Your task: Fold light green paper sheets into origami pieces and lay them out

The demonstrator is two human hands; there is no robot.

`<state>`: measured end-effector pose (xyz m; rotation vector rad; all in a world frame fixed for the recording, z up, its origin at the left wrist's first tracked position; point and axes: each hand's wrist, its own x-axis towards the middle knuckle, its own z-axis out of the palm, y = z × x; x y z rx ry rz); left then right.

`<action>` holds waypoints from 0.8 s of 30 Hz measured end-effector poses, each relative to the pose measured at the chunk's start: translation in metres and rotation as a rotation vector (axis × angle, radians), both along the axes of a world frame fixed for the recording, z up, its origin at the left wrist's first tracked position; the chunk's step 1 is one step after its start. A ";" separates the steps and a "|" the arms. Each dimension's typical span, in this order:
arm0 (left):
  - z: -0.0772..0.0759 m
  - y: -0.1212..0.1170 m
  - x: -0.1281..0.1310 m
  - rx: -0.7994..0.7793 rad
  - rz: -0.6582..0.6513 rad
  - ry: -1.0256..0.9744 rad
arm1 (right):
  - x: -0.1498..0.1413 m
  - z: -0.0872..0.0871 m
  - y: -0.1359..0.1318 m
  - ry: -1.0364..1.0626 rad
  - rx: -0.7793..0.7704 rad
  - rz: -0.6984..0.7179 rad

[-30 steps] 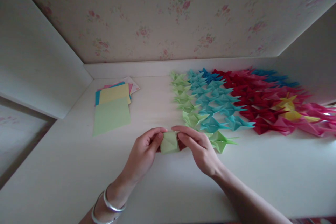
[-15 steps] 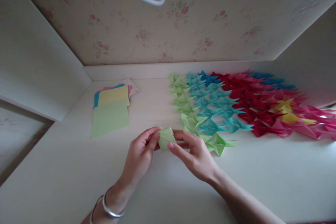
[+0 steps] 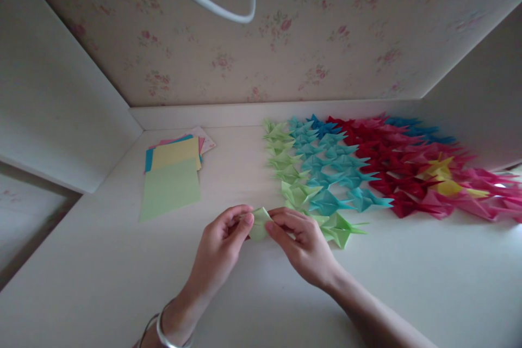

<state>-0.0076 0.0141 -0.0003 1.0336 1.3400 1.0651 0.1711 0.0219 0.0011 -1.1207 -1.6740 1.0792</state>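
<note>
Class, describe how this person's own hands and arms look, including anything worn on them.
Both the left hand and the right hand are ungloved, and no sleeve shows on either forearm. Two slim, rounded, silver-coloured bangles circle the left wrist; the visible right wrist carries nothing. No ring shows, and any fine marking is too small to tell.

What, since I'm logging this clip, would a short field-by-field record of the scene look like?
Left hand: pinches the left side of the folded green paper; silver bangles at the wrist
Right hand: pinches its right side
Flat sheets: light green sheet overlapping a yellow sheet, blue and pink edges behind
Folded figures: green, teal, blue, red, pink and yellow, on the right
Surface: white tabletop
Backdrop: floral wallpaper, white cable
</note>
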 end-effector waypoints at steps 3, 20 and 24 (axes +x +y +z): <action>0.000 0.000 -0.002 0.038 -0.005 0.084 | 0.000 0.001 -0.001 0.005 -0.010 0.041; 0.003 -0.003 0.005 0.070 -0.134 0.149 | 0.000 -0.006 0.002 -0.082 -0.066 -0.082; 0.002 -0.004 0.009 -0.022 -0.221 -0.044 | -0.002 -0.011 0.000 -0.010 -0.020 -0.236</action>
